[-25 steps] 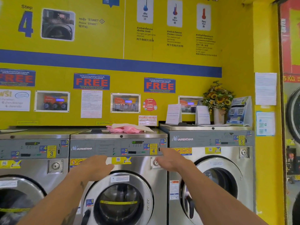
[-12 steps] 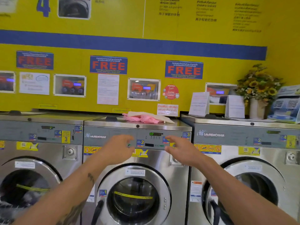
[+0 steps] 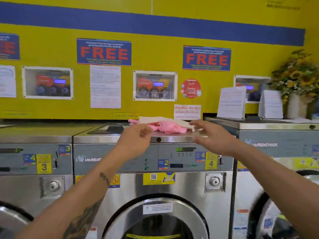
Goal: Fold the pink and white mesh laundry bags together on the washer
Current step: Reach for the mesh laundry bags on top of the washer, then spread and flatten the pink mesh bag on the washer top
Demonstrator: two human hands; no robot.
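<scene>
At centre-left of the frame the left hand (image 3: pixel 136 138) hangs at the front edge of the washer (image 3: pixel 110 138), fingers loosely curled and holding nothing. Just above and to the right of it lies the pink mesh bag (image 3: pixel 165 127), a crumpled heap on the washer's steel top, with the white mesh bag (image 3: pixel 160 119) draped over its back and trailing off toward the right. The pair's long axis runs left to right across the frame, parallel to the washer's front edge. Further right, the right hand (image 3: pixel 210 135) is spread wide and empty, its fingertips (image 3: pixel 192 123) level with the white bag's right end; whether they touch it I cannot tell. That hand looks the nearer of the two, so the first pinch probably falls to it. The top is flat, bare metal with room beside the heap. Behind rises a yellow wall; at far right stand sunflowers (image 3: pixel 300 75).
</scene>
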